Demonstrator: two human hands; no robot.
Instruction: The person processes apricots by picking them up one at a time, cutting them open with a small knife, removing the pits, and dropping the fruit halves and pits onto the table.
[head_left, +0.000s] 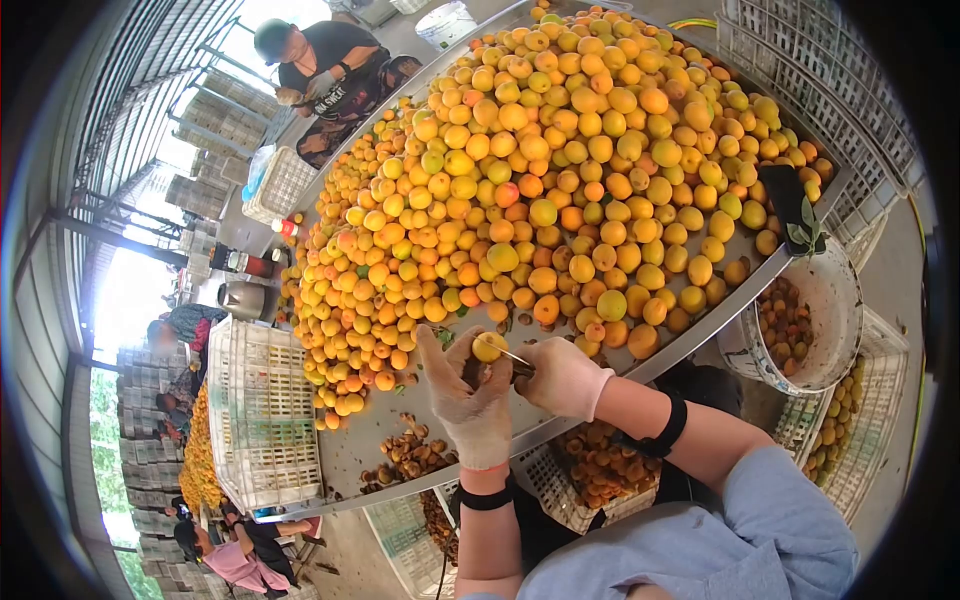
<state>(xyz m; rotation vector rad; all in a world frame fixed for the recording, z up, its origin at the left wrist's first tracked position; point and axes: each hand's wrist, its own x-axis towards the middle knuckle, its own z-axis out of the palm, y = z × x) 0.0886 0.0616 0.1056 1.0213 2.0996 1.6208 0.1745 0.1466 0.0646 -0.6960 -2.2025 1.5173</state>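
1. Pale-gloved, the left hand (466, 402) pinches one yellow-orange fruit (488, 346) between thumb and fingers, above the near part of the table (345, 455).
2. Also gloved, the right hand (565, 380) is curled round a small knife (516, 357), its blade reaching the fruit's side; how deep it goes, I cannot tell.
3. Cutting this fruit seems the step in hand. What comes next calls, I judge, for a steady pinch and a controlled turn, fingers clear of the edge.
4. Just beyond the hands rises a large fruit heap (560, 170), orange and yellow with some green. Nearer, brownish scraps (415, 450) lie on the metal surface.
5. At the table's right corner, a dark flat object (785, 195) lies under leaves; below it, a white bucket (838, 300) holds darker pieces.
6. Farther out, a white crate (265, 420) stands at the left end, a capped co-worker (335, 75) works across the table, and ribbed metal walls (45, 290) enclose the room.
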